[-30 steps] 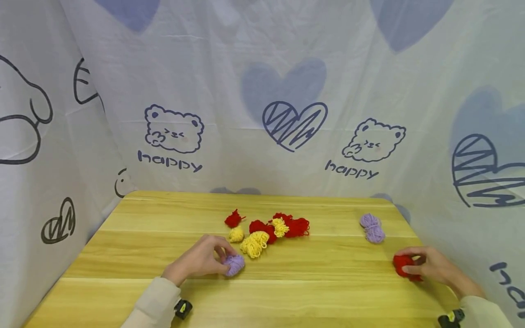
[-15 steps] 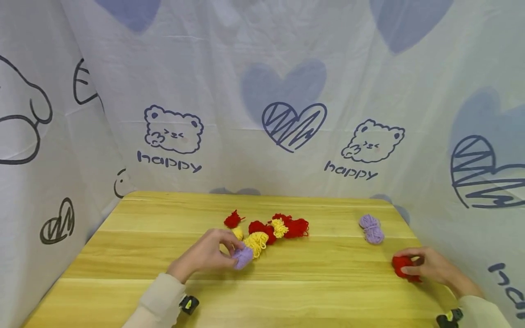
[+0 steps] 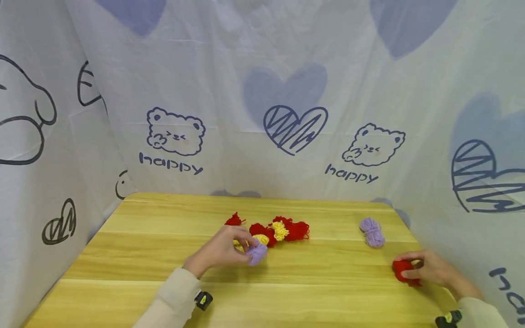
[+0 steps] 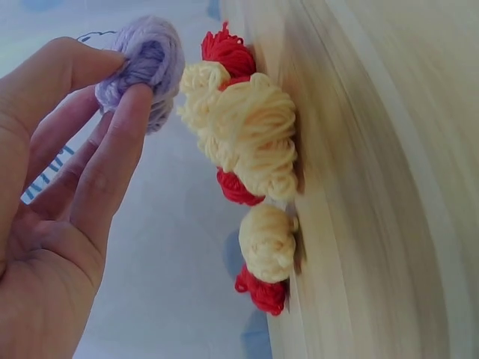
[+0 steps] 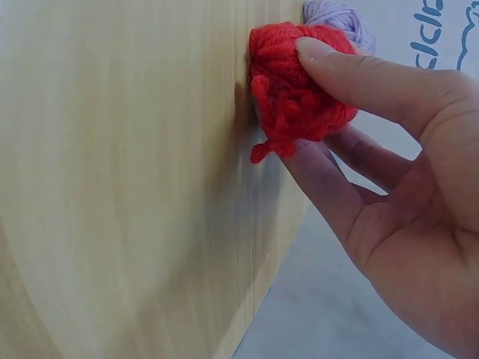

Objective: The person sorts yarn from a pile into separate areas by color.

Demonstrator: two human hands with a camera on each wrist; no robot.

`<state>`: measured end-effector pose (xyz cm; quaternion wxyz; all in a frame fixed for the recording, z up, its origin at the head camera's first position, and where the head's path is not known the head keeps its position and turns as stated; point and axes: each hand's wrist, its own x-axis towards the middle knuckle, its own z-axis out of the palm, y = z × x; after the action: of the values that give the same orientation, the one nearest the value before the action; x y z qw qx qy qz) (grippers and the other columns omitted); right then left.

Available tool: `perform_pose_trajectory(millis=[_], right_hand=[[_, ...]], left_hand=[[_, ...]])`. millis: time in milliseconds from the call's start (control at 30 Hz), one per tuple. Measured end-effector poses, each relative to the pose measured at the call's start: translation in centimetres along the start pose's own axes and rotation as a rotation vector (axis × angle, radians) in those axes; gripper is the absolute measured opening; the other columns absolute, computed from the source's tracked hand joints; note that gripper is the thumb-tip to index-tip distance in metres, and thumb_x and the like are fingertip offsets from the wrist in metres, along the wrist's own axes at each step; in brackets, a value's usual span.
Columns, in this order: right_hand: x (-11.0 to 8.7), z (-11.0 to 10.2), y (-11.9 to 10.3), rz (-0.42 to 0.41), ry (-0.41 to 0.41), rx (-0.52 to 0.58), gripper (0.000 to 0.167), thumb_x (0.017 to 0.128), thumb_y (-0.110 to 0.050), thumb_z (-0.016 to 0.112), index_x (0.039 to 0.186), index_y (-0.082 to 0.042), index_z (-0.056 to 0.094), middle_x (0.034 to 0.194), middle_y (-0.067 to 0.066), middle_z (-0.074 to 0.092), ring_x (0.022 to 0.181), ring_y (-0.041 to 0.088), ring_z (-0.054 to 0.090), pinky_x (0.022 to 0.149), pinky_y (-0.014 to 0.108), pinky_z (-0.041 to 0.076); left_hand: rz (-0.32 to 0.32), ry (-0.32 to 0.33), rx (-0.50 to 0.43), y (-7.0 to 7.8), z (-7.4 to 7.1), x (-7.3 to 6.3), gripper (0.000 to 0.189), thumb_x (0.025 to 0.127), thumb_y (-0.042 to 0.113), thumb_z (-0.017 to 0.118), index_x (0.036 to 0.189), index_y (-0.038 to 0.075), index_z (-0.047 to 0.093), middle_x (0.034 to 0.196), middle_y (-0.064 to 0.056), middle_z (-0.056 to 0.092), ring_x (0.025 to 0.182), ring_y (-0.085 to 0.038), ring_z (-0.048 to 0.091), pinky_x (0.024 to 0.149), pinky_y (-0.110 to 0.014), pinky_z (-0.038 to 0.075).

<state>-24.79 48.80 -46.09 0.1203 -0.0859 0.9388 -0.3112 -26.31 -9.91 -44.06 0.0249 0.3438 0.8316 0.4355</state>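
Note:
My left hand (image 3: 223, 248) pinches a small lilac ball of yarn (image 4: 146, 67) between thumb and fingertips. It hangs in the air close in front of the yellow yarn bundle (image 4: 251, 131), overlapping it in the head view. At the right side of the table my right hand (image 3: 434, 271) holds a red ball of yarn (image 5: 299, 78), thumb on one side and fingers on the other. A short red tail dangles from it, low at the wooden surface. Behind it lies a second lilac yarn skein (image 3: 372, 232).
Beyond the left hand, red yarn bundles (image 3: 297, 231) lie with a small yellow bundle (image 3: 280, 231) in a cluster. A small yellow ball (image 4: 268, 243) and a red piece (image 4: 262, 290) sit left of it. A printed curtain stands behind the wooden table (image 3: 328, 291).
My left hand has lifted the lilac ball of yarn and carried it right and farther back, toward the yellow bundle. The right hand stays in place with the red ball of yarn.

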Motion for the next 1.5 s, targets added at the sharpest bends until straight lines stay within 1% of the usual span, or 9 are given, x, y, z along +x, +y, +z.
perform_pose_trajectory(millis=[100, 233, 400, 667, 900, 1100, 1200, 1367, 1500], right_hand=[[-0.2, -0.1, 0.3, -0.055, -0.019, 0.007, 0.044, 0.088, -0.012, 0.08, 0.121, 0.013, 0.067, 0.113, 0.03, 0.071, 0.083, 0.015, 0.068, 0.068, 0.025, 0.058], [-0.3, -0.2, 0.6, -0.076, -0.024, -0.003, 0.044, 0.087, -0.014, 0.081, 0.119, 0.013, 0.068, 0.11, 0.028, 0.072, 0.082, 0.012, 0.067, 0.068, 0.024, 0.057], [-0.2, -0.2, 0.4, -0.039, -0.019, 0.008, 0.044, 0.087, -0.013, 0.081, 0.121, 0.013, 0.068, 0.113, 0.028, 0.071, 0.086, 0.021, 0.067, 0.068, 0.024, 0.057], [0.0, -0.2, 0.1, -0.01, -0.019, 0.025, 0.047, 0.088, -0.016, 0.081, 0.123, 0.013, 0.067, 0.115, 0.029, 0.071, 0.088, 0.024, 0.067, 0.068, 0.025, 0.058], [-0.1, -0.1, 0.1, -0.019, -0.012, 0.024, 0.047, 0.088, -0.014, 0.081, 0.122, 0.013, 0.067, 0.114, 0.03, 0.07, 0.086, 0.022, 0.067, 0.068, 0.025, 0.058], [-0.1, 0.0, 0.0, -0.01, 0.001, -0.002, 0.044, 0.088, -0.011, 0.08, 0.122, 0.014, 0.067, 0.112, 0.029, 0.071, 0.084, 0.019, 0.068, 0.067, 0.025, 0.058], [-0.2, 0.0, -0.1, -0.018, -0.003, 0.001, 0.044, 0.089, -0.01, 0.079, 0.122, 0.015, 0.066, 0.112, 0.03, 0.07, 0.086, 0.021, 0.068, 0.067, 0.025, 0.058], [-0.2, -0.1, 0.0, -0.008, -0.005, 0.014, 0.045, 0.088, -0.011, 0.08, 0.123, 0.014, 0.066, 0.113, 0.029, 0.07, 0.087, 0.023, 0.068, 0.068, 0.025, 0.058], [-0.2, -0.1, 0.1, 0.001, -0.005, 0.015, 0.045, 0.087, -0.013, 0.081, 0.122, 0.012, 0.068, 0.113, 0.027, 0.071, 0.089, 0.024, 0.068, 0.068, 0.025, 0.058]], left_hand=[[0.013, -0.002, 0.0, 0.2, 0.5, 0.6, 0.029, 0.076, -0.004, 0.077, 0.102, 0.009, 0.08, 0.099, -0.002, 0.073, 0.083, -0.01, 0.068, 0.069, -0.021, 0.061], [0.023, -0.009, -0.001, 0.6, 1.1, 1.5, 0.028, 0.078, -0.003, 0.078, 0.103, 0.008, 0.08, 0.1, -0.003, 0.074, 0.084, -0.011, 0.068, 0.07, -0.019, 0.06], [0.044, -0.017, -0.001, 1.0, 1.9, 2.8, 0.026, 0.08, -0.003, 0.078, 0.103, 0.007, 0.08, 0.101, -0.003, 0.074, 0.083, -0.011, 0.068, 0.069, -0.019, 0.06], [0.065, -0.026, 0.033, 1.4, 3.7, 4.9, 0.025, 0.081, -0.001, 0.079, 0.104, 0.008, 0.08, 0.099, -0.001, 0.072, 0.082, -0.01, 0.065, 0.071, -0.017, 0.058], [0.057, -0.03, 0.067, 2.2, 5.1, 7.5, 0.023, 0.083, 0.003, 0.08, 0.105, 0.009, 0.081, 0.099, 0.0, 0.071, 0.081, -0.006, 0.063, 0.07, -0.015, 0.056], [0.066, -0.013, 0.043, 2.5, 6.8, 10.0, 0.024, 0.081, 0.001, 0.081, 0.104, 0.007, 0.081, 0.095, -0.003, 0.071, 0.079, -0.009, 0.064, 0.07, -0.015, 0.055], [0.065, -0.005, 0.04, 2.5, 7.6, 11.1, 0.026, 0.08, 0.003, 0.082, 0.106, 0.006, 0.081, 0.096, -0.003, 0.072, 0.079, -0.011, 0.065, 0.071, -0.014, 0.055], [0.043, -0.029, 0.058, 2.6, 8.5, 12.6, 0.027, 0.081, 0.007, 0.084, 0.108, 0.006, 0.081, 0.102, -0.005, 0.074, 0.081, -0.012, 0.066, 0.071, -0.014, 0.054], [0.017, -0.047, 0.1, 2.6, 9.4, 14.0, 0.028, 0.082, 0.011, 0.085, 0.109, 0.007, 0.081, 0.106, -0.003, 0.076, 0.082, -0.005, 0.064, 0.072, -0.012, 0.054]])
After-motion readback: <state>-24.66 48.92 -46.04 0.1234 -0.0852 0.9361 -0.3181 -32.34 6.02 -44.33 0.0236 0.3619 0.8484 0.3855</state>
